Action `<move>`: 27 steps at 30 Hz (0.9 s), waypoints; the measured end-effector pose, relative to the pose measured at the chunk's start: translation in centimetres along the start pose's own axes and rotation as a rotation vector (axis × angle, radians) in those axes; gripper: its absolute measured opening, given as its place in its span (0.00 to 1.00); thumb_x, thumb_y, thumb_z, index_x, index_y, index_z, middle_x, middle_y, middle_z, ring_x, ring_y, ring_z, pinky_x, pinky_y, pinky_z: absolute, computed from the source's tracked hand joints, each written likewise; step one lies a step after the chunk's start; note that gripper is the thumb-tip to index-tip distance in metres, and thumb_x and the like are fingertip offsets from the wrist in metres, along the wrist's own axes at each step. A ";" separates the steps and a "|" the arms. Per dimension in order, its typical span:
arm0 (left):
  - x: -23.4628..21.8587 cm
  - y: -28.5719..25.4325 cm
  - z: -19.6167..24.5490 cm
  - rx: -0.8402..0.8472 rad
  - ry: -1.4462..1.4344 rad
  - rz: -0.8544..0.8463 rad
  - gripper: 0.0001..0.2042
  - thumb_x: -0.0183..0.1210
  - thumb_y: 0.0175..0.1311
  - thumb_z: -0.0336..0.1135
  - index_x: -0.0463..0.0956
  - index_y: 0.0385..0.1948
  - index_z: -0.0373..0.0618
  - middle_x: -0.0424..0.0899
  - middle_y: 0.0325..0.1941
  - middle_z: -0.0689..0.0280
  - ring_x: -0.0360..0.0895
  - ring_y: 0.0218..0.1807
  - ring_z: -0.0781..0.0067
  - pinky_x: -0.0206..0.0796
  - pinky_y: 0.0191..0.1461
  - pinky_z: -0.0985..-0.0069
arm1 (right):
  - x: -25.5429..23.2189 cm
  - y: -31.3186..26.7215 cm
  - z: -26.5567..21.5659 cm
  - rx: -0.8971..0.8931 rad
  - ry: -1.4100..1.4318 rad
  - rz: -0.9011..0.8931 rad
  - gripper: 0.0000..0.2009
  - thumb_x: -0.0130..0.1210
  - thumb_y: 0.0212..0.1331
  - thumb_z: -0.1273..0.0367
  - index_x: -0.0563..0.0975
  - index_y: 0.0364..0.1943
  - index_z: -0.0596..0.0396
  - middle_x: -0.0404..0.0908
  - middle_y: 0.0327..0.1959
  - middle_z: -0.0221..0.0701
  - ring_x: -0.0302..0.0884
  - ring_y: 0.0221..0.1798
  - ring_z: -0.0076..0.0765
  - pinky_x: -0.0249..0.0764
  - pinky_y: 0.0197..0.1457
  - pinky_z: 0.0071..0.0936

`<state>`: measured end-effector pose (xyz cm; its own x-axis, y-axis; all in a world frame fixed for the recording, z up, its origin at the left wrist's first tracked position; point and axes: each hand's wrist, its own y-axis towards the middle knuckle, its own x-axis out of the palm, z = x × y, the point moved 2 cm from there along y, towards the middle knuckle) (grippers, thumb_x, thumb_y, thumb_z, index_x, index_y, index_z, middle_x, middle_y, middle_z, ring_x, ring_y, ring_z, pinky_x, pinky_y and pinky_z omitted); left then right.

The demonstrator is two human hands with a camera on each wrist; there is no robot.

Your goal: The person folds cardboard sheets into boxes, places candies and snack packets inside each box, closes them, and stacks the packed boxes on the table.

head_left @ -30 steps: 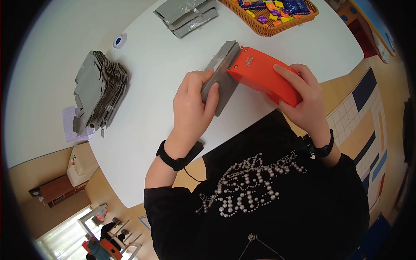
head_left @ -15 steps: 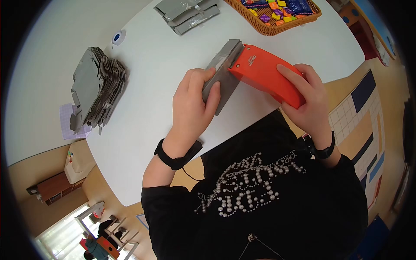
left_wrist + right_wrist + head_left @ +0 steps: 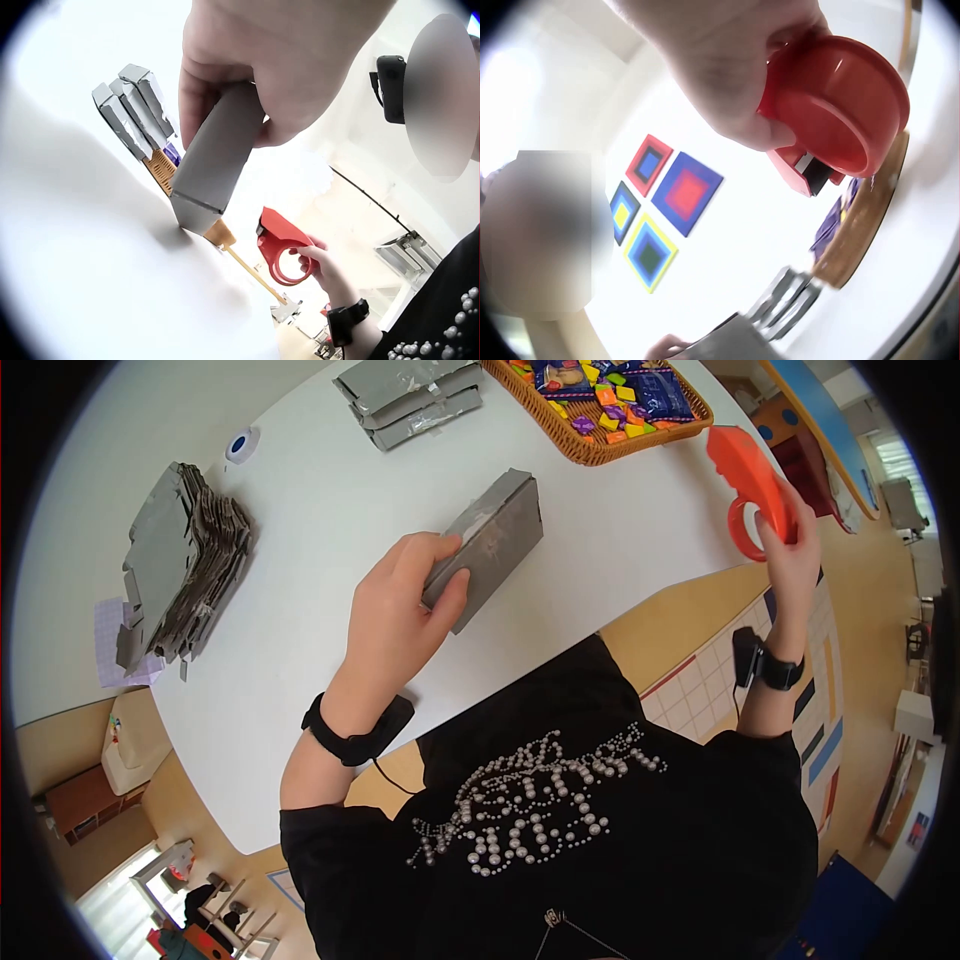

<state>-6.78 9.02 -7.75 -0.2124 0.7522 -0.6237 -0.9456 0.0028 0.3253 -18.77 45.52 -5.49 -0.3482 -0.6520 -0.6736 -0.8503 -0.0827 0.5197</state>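
In the head view my left hand (image 3: 400, 600) grips the near end of a slim grey cardboard box (image 3: 500, 540), thumb on one side and fingers on the other. The box is tilted, its far end pointing away over the white table. Off to the right, my right hand (image 3: 795, 550) holds a red tape dispenser (image 3: 745, 465) by its body, its round ring hanging beside the thumb. That dispenser (image 3: 881, 90) shows its ring and a dark edge in the right wrist view. A wide gap separates it from the box. My palm hides part of its body.
Several finished-looking grey boxes (image 3: 410, 385) lie at the back of the table (image 3: 310, 560), beside a wicker basket (image 3: 590, 452) of colourful wrapped sweets. A stack of flattened grey cardboard (image 3: 160, 550) stands at the left, near a tape roll (image 3: 240, 445).
The right hand has carried the tape dispenser off the box, away to the right, and turned it so its ring shows. The left hand still holds the box.
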 end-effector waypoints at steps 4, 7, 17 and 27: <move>0.2 0.1 0.0 0.098 0.020 0.036 0.11 0.58 0.51 0.26 0.70 0.36 0.43 0.77 0.32 0.60 0.75 0.28 0.60 0.67 0.29 0.73 | -0.1 3.7 5.8 0.041 -0.208 0.004 0.22 0.58 0.46 0.66 0.73 0.49 0.55 0.75 0.41 0.39 0.73 0.45 0.39 0.68 0.50 0.29; -0.1 0.0 0.2 0.116 0.072 0.005 0.12 0.58 0.51 0.27 0.69 0.38 0.44 0.77 0.33 0.59 0.75 0.29 0.58 0.67 0.30 0.70 | 0.7 5.9 8.3 0.053 -0.198 -0.083 0.23 0.59 0.45 0.64 0.73 0.49 0.57 0.77 0.39 0.43 0.75 0.43 0.41 0.69 0.48 0.30; -0.6 0.1 0.4 0.051 0.111 -0.154 0.19 0.56 0.51 0.28 0.63 0.46 0.44 0.76 0.37 0.57 0.74 0.37 0.53 0.67 0.37 0.64 | 1.5 8.1 8.9 0.091 -0.508 -0.245 0.29 0.61 0.44 0.55 0.70 0.52 0.51 0.74 0.46 0.43 0.71 0.49 0.49 0.69 0.51 0.36; -0.7 -0.1 -0.1 0.122 0.113 -0.177 0.14 0.56 0.53 0.29 0.66 0.42 0.45 0.74 0.41 0.58 0.74 0.37 0.54 0.67 0.38 0.66 | 7.3 2.9 -11.2 -0.457 0.177 -0.562 0.19 0.57 0.49 0.73 0.72 0.49 0.55 0.72 0.50 0.36 0.69 0.53 0.40 0.63 0.56 0.29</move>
<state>-6.56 8.43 -7.37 -0.0783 0.6543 -0.7521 -0.9354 0.2127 0.2825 -19.40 32.13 -3.01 0.1925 -0.5277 -0.8273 -0.6192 -0.7193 0.3148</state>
